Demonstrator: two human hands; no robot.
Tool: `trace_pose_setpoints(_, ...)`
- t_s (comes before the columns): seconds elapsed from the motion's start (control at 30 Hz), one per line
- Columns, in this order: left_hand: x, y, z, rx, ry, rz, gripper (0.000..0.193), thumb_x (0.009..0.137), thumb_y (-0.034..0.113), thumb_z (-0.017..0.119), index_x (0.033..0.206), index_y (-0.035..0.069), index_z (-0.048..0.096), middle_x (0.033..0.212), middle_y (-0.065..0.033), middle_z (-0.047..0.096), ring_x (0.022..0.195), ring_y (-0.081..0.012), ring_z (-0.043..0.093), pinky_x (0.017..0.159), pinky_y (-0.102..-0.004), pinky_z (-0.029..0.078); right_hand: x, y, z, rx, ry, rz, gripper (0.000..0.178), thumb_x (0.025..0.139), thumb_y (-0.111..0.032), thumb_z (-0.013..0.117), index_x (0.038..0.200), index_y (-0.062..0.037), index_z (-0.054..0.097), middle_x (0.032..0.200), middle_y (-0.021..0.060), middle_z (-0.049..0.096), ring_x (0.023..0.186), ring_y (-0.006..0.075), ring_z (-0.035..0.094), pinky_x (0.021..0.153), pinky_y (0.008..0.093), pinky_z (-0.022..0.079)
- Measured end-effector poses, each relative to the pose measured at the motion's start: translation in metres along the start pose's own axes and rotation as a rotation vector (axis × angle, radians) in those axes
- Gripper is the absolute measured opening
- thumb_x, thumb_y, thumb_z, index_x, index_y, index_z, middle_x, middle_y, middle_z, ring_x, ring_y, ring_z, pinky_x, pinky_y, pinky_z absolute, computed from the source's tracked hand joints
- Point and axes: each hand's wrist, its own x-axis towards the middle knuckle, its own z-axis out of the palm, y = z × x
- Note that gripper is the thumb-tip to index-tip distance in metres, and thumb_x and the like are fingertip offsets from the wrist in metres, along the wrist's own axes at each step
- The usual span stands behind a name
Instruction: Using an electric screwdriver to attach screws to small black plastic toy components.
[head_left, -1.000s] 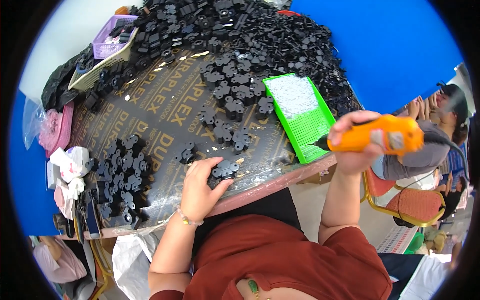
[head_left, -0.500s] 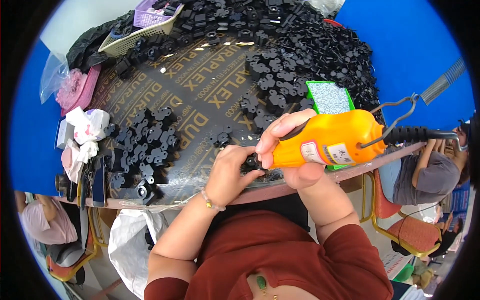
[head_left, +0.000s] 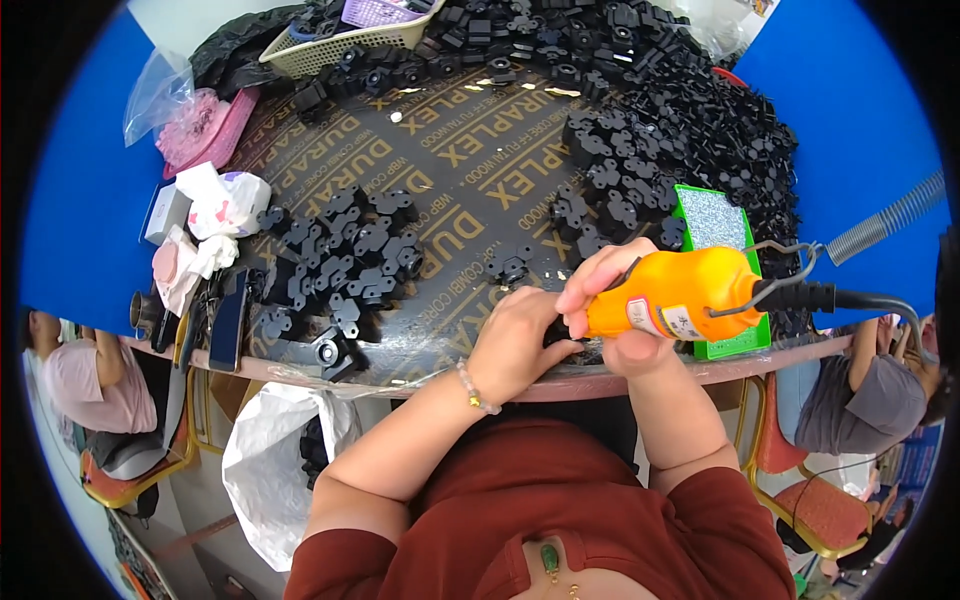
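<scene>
My right hand (head_left: 640, 350) is wrapped round an orange electric screwdriver (head_left: 700, 290), held almost level with its cord end to the right. Its tip points left, down at my left hand (head_left: 512, 342). The left fingers are closed on a small black plastic part (head_left: 557, 330) at the near edge of the table. Most of that part is hidden by the fingers, and so is the screwdriver's tip. Just beyond my hands lies a small group of black parts (head_left: 510, 263). A green tray (head_left: 737, 342) of small silvery screws sits to the right, partly behind the screwdriver.
Black parts (head_left: 350, 250) cluster on the left; larger heaps (head_left: 690, 120) fill the far right. A cream basket (head_left: 350, 50), pink basket (head_left: 225, 135), tissue pack (head_left: 238, 205) and phone (head_left: 230, 320) line the left. A coiled spring (head_left: 885, 220) holds the screwdriver's hook. People sit at both sides.
The whole view has shifted, so the table's things appear farther right. My hands keep the same hold, with the screwdriver still at the black part.
</scene>
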Motion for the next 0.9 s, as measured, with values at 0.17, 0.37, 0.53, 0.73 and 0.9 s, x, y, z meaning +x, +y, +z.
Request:
trace_pose_setpoints(0.17, -0.006, 0.022, -0.013, 0.163, -0.171, -0.109, 0.037, 0.068, 0.017, 0.08, 0.096, 0.004, 0.06, 0.09, -0.0128, 0.062, 0.091, -0.0344, 0.058, 0.081, -0.0437, 0.046, 0.004, -0.006, 0.0, 0.046, -0.037, 0.064, 0.051, 0.085, -0.047, 0.068, 0.1, -0.0009, 0.052, 0.082, 0.0194, 0.064, 0.057, 0.0206, 0.061, 0.05, 0.0285, 0.051)
trace_pose_setpoints(0.37, -0.04, 0.041, -0.064, 0.525, 0.1, -0.095, 0.048, 0.059, 0.02, 0.083, 0.101, 0.009, 0.063, 0.117, -0.0148, 0.055, 0.109, -0.0353, 0.053, 0.092, -0.0454, 0.04, -0.007, -0.053, -0.021, 0.107, -0.022, -0.326, 0.076, 0.079, -0.07, 0.062, 0.106, 0.0002, 0.051, 0.086, 0.0185, 0.064, 0.058, 0.0186, 0.062, 0.053, 0.0279, 0.053)
trace_pose_setpoints(0.53, -0.091, 0.009, -0.102, 0.873, 0.236, -0.342, 0.046, 0.064, 0.028, 0.082, 0.103, 0.012, 0.061, 0.155, -0.0276, 0.021, 0.144, -0.0449, 0.017, 0.112, -0.0646, 0.002, -0.032, -0.069, -0.069, -0.115, 0.177, -0.325, 0.072, 0.085, -0.069, 0.055, 0.107, -0.0014, 0.047, 0.083, 0.0147, 0.06, 0.05, 0.0147, 0.054, 0.047, 0.0248, 0.047)
trace_pose_setpoints(0.73, -0.075, -0.027, -0.13, 0.9, 0.255, -0.32, 0.053, 0.072, 0.026, 0.078, 0.116, 0.009, 0.053, 0.157, -0.0274, 0.014, 0.145, -0.0459, 0.011, 0.113, -0.0615, 0.004, -0.054, -0.084, -0.099, -0.311, 0.363, -0.308, 0.074, 0.08, -0.069, 0.062, 0.107, -0.0011, 0.048, 0.082, 0.0169, 0.063, 0.056, 0.0179, 0.06, 0.051, 0.0261, 0.049)
trace_pose_setpoints(0.9, -0.039, 0.003, -0.114, 0.879, 0.201, -0.165, 0.078, 0.064, 0.031, 0.082, 0.132, 0.01, 0.05, 0.156, -0.0239, 0.02, 0.145, -0.0425, 0.016, 0.113, -0.0593, 0.009, -0.069, -0.106, -0.134, -0.416, 0.54, -0.29, 0.069, 0.078, -0.057, 0.072, 0.11, -0.0002, 0.051, 0.083, 0.0171, 0.064, 0.058, 0.018, 0.06, 0.054, 0.0261, 0.049)
